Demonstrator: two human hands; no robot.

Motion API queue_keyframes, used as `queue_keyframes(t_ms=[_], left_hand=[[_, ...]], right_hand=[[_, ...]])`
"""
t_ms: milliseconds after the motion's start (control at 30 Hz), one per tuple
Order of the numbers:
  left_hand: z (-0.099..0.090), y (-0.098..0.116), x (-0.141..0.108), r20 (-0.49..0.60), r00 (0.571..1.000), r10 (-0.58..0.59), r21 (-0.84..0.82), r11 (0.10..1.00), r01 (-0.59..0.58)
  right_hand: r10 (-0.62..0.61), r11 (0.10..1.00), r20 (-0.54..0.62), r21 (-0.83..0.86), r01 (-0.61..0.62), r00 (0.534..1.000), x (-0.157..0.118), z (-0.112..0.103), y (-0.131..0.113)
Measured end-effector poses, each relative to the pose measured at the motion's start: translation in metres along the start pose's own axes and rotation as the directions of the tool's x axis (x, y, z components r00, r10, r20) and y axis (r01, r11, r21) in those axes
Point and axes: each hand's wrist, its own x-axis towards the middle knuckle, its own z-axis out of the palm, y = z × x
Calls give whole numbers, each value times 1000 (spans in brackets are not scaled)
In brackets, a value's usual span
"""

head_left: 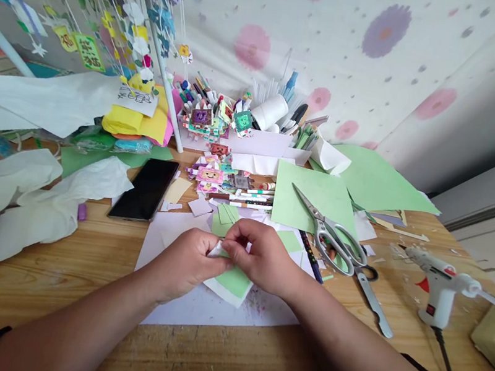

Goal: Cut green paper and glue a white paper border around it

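My left hand (190, 264) and my right hand (266, 260) meet over the middle of the desk, both closed with thumbs and fingers pinched. Between them is a piece of green and white paper (234, 284), its lower part hanging below the fingers. A small folded white edge shows between the two thumbs; the fingertips partly hide it. Beneath the hands lies a large white sheet (161, 313) on the desk. Small green paper pieces (227, 213) lie just beyond my hands.
Right of my hands are large scissors (329, 233) on green paper (286, 192), a grey metal blade tool (372, 302) and a white glue gun (443, 285). A black phone (146, 188) and crumpled white paper (62, 194) lie left. Pens and small paper figures (209, 176) stand behind.
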Motion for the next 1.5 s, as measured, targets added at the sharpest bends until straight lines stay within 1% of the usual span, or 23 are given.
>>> queue_keyframes(t_ms=[67, 133, 200, 267, 400, 467, 533, 700, 733, 800, 867, 967, 1067, 1133, 1200, 1267, 1333, 1433, 1500], left_hand=[[0, 2, -1, -23, 1000, -5, -19, 1000, 5], [1, 3, -2, -42, 999, -28, -67, 997, 26], [0, 4, -3, -32, 998, -52, -145, 988, 47], [0, 3, -2, -29, 998, -54, -219, 975, 47], [-1, 2, 0, -108, 993, -52, -280, 960, 20], [-1, 3, 0, -126, 991, -52, -305, 952, 11], [-1, 4, 0, -124, 991, -48, -325, 946, 5], [-2, 4, -2, -84, 997, -1, -278, 960, -22], [-3, 4, -1, -91, 996, 18, -258, 965, -41], [-4, 4, -1, -153, 986, 62, -205, 974, -93], [-5, 4, 0, -239, 965, 103, -137, 981, -138], [-6, 3, 2, -307, 943, 130, -86, 983, -164], [-6, 1, 2, -348, 930, 116, -151, 972, -178], [-6, 0, 2, -385, 918, 94, -233, 953, -195], [-5, -1, 2, -439, 895, 78, -303, 925, -230], [-4, -1, 2, -495, 866, 66, -359, 893, -273], [-3, 0, 3, -525, 850, 48, -415, 857, -305], [-1, 4, 3, -502, 865, 18, -496, 813, -305], [-1, 6, 2, -452, 892, 9, -534, 798, -279]], right_hand=[[19, 1000, 13, 2, -19, 1000, 1, -2, 0], [39, 995, 74, 87, -46, 996, 0, -8, 2], [47, 979, 150, 189, -76, 988, -2, -17, 4], [61, 967, 182, 234, -104, 981, -5, -25, 8], [144, 954, 151, 241, -178, 978, -5, -29, 14], [174, 953, 132, 226, -200, 976, -3, -27, 14], [177, 963, 119, 182, -197, 977, -1, -26, 14], [133, 988, 122, 58, -141, 984, -1, -29, 12], [127, 990, 120, 46, -133, 985, -1, -30, 13], [122, 992, 120, 27, -126, 985, -1, -30, 13], [125, 991, 122, 27, -129, 985, 0, -30, 14], [116, 987, 109, 95, -127, 987, 0, -31, 16], [125, 954, 64, 266, -138, 990, -2, -32, 17], [175, 891, 35, 420, -173, 984, -4, -30, 17], [234, 809, 25, 549, -209, 972, -4, -24, 18], [271, 753, 11, 621, -219, 963, -4, -13, 18], [292, 740, -23, 639, -210, 956, -2, -2, 18], [295, 751, -99, 639, -166, 951, 2, 6, 18], [283, 763, -126, 631, -143, 951, 3, 4, 18]])
